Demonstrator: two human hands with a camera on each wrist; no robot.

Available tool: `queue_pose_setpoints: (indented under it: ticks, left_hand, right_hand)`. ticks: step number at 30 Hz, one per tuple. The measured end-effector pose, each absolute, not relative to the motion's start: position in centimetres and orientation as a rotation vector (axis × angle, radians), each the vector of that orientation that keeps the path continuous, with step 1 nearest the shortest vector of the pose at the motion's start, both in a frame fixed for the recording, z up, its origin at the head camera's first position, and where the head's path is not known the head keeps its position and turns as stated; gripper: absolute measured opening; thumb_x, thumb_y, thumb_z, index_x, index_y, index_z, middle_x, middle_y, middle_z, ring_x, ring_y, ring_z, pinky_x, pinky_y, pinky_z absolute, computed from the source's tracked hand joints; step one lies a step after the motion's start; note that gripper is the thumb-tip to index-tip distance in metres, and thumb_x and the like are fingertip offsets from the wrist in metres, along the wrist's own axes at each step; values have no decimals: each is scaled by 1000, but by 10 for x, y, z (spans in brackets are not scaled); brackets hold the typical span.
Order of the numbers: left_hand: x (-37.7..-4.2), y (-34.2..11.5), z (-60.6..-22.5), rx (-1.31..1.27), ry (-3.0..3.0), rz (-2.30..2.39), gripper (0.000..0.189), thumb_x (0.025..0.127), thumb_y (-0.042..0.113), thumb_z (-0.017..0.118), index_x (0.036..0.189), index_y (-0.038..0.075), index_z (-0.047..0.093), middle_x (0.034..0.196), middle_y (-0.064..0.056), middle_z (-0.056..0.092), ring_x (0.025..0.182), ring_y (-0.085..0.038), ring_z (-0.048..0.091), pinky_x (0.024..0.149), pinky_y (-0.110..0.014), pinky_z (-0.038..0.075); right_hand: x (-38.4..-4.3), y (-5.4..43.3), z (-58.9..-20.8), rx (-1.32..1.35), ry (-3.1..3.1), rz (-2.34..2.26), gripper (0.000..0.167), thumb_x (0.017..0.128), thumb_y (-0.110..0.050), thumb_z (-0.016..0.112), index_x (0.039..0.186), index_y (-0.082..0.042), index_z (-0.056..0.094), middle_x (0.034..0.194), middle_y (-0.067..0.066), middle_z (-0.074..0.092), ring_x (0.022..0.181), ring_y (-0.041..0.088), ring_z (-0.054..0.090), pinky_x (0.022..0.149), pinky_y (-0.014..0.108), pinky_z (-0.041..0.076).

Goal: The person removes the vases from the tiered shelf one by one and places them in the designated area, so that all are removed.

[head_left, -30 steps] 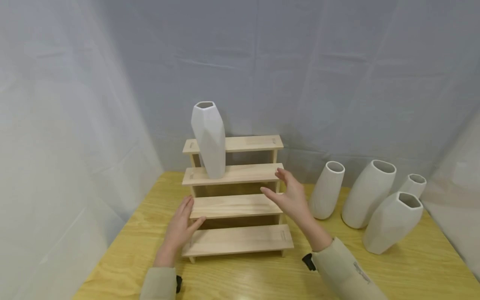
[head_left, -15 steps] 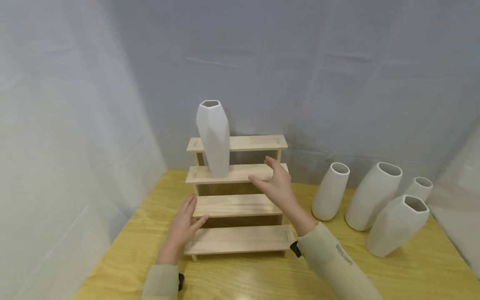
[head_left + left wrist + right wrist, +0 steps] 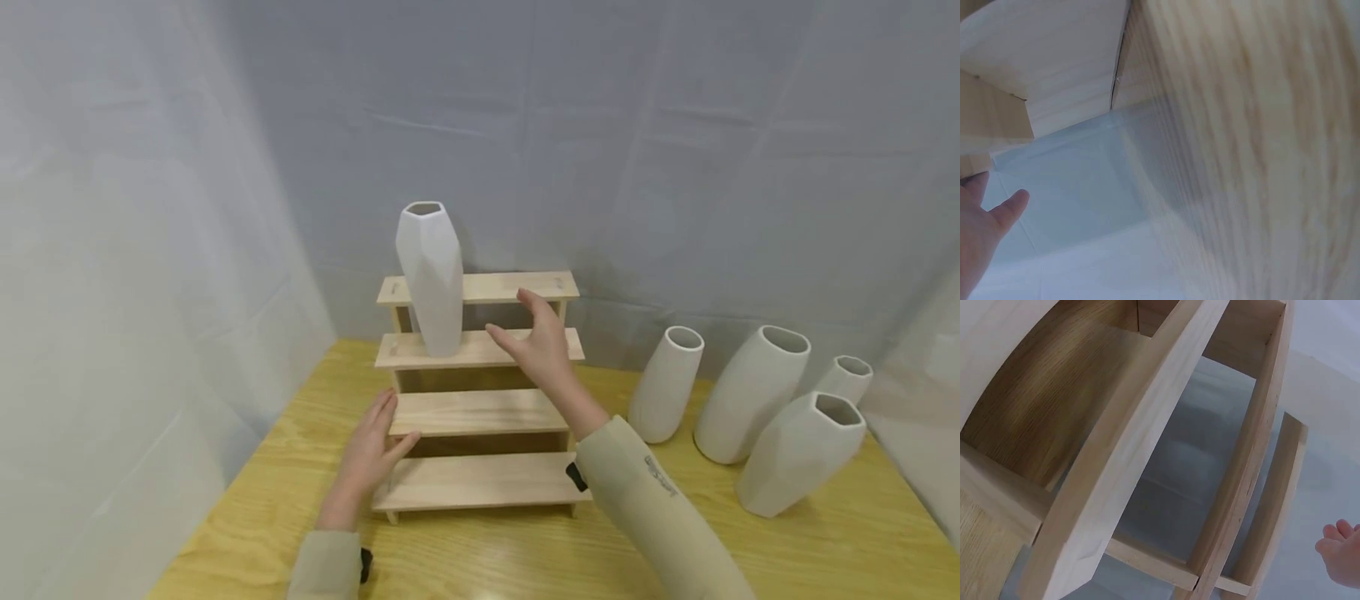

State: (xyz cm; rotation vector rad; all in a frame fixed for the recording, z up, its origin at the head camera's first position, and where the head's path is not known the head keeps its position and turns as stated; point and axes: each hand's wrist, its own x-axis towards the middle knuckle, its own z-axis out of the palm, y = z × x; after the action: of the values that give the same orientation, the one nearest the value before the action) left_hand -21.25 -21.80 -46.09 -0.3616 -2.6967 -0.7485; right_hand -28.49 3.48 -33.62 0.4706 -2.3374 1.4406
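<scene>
A four-tier pale wooden stand [image 3: 480, 482] rises in steps on the table. On its second tier from the top stands a tall faceted white vase [image 3: 431, 275], left of centre. My left hand [image 3: 367, 450] rests at the stand's left side, by the third tier down, fingers and thumb spread. In the left wrist view that hand [image 3: 977, 231] shows at the edge, below a wooden part. My right hand [image 3: 543, 346] hovers over the second tier, right of the vase, thumb and fingers apart and holding nothing. The right wrist view catches its fingers [image 3: 1341, 550] beyond the stand's bars.
At the right stand more white vases: a slim one [image 3: 666, 385], a wider one [image 3: 750, 396], a faceted one [image 3: 798, 458] and a small one [image 3: 846, 377] partly hidden behind it. The yellow wooden table [image 3: 255, 517] backs onto a grey cloth [image 3: 570, 150].
My right hand has moved left and farther back, closer to the vase on the stand. My left hand stays at the stand's side. The head view has shifted slightly.
</scene>
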Motion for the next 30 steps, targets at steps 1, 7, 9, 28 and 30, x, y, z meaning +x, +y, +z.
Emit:
queue_pose_setpoints:
  ticks: [1, 7, 9, 28, 30]
  left_hand:
    - [-212, -218, -461, -362, -2699, -746, 75, 86, 41, 54, 135, -7, 25, 142, -19, 20, 129, -33, 19, 103, -46, 18]
    - [-212, -218, -460, -361, -2705, -747, 75, 86, 41, 53, 136, -7, 24, 142, -18, 20, 129, -32, 18, 104, -46, 18]
    - [-212, -219, -460, -357, -2711, -745, 75, 86, 42, 52, 136, -6, 24, 142, -18, 20, 129, -32, 18, 104, -45, 18]
    - [-213, -215, -463, -366, -2706, -740, 76, 86, 46, 51, 135, -6, 26, 142, -17, 22, 129, -31, 19, 104, -45, 19]
    - [-212, -214, -463, -361, -2712, -734, 75, 86, 45, 51, 136, -6, 26, 142, -17, 21, 129, -31, 18, 104, -44, 18]
  right_hand:
    - [-286, 33, -336, 482, -2326, 1437, 70, 76, -29, 70, 130, 2, 38, 129, 13, 44, 119, 24, 38, 98, 34, 33]
    - [-292, 23, -338, 502, -2325, 1420, 71, 75, -29, 71, 129, 3, 38, 129, 13, 43, 119, 24, 39, 97, 34, 34]
    - [-293, 19, -337, 500, -2326, 1428, 71, 74, -28, 72, 129, 3, 38, 129, 14, 43, 119, 24, 39, 97, 34, 34]
    - [-300, -12, -328, 581, -2310, 1459, 75, 74, -24, 73, 131, 5, 35, 130, 17, 42, 119, 25, 39, 97, 35, 35]
    - [-302, -16, -327, 565, -2301, 1510, 78, 73, -25, 73, 133, 4, 31, 131, 17, 40, 120, 25, 38, 97, 36, 35]
